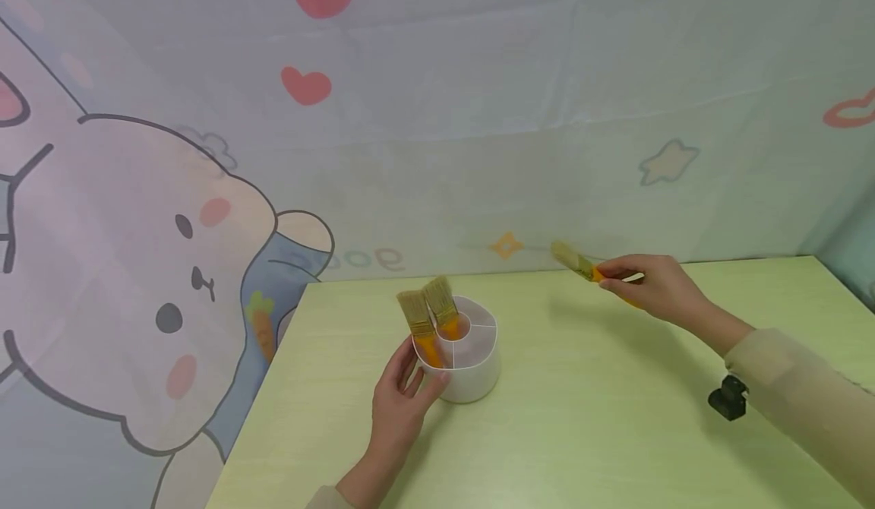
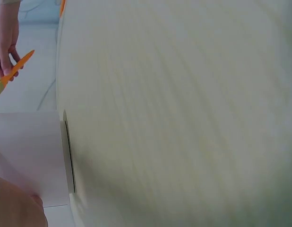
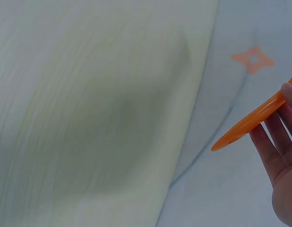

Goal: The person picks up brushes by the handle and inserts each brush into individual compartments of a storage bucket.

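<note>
A white round holder (image 1: 475, 384) with compartments stands on the table, and my left hand (image 1: 399, 399) grips it from its left side, thumb at the front rim. Two flat paintbrushes lean in it, bristles up: one brush (image 1: 415, 313) in the left compartment, the other brush (image 1: 440, 304) in the central ring. Off to the right, my right hand (image 1: 663, 289) pinches a third paintbrush (image 1: 573, 258) by its orange handle, raised over the back of the table with bristles pointing left. The right wrist view shows the handle (image 3: 252, 119) between thumb and fingers; its bristles are out of frame there.
The pale yellow-green table (image 1: 581, 433) reaches back to a hanging cloth backdrop (image 1: 465, 137) printed with hearts, stars and a large rabbit. A small black device (image 1: 728, 399) shows beside the right sleeve.
</note>
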Motion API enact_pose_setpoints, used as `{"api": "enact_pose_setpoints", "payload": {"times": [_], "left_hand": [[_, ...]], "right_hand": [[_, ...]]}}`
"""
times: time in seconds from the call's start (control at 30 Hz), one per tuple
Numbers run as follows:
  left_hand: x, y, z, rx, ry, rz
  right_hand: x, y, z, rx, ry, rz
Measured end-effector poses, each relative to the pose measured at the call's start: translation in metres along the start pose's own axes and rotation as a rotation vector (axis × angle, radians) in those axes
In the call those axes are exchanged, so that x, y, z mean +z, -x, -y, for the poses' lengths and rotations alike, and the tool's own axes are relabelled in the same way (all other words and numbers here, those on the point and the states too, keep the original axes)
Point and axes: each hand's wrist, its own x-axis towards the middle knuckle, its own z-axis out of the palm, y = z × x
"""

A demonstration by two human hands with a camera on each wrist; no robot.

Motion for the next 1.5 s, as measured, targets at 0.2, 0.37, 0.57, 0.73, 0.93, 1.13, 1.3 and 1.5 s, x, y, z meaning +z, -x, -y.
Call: {"api": "enact_pose_setpoints", "payload": {"times": [0.2,0.37,0.57,0.73,0.93,1.13,1.3,1.5], "left_hand": [[0.0,0.0,0.0,-0.002,-0.002,-0.005],[0.0,0.0,0.001,-0.01,-0.01,-0.005],[0.001,0.0,0.001,-0.01,-0.015,-0.008],[0.001,0.0,0.002,-0.005,-0.011,-0.008],[0.001,0.0,0.0,0.002,0.001,-0.006],[0.001,0.0,0.0,0.0,0.004,-0.005],[0.001,0.0,0.001,-0.003,0.007,-0.007],[0.001,0.0,0.001,0.001,0.01,-0.013]], "right_hand": [[0.011,-0.006,0.027,-0.056,-0.088,0.006],[0.02,-0.007,0.05,-0.086,-0.162,0.001],[0.031,-0.011,0.07,-0.19,-0.211,-0.038],[0.037,-0.013,0.085,-0.306,-0.226,-0.073],[0.044,-0.015,0.099,-0.396,-0.272,-0.093],[0.049,-0.017,0.11,-0.457,-0.275,-0.104],[0.052,-0.018,0.115,-0.476,-0.271,-0.105],[0.056,-0.019,0.123,-0.497,-0.297,-0.109]]}}
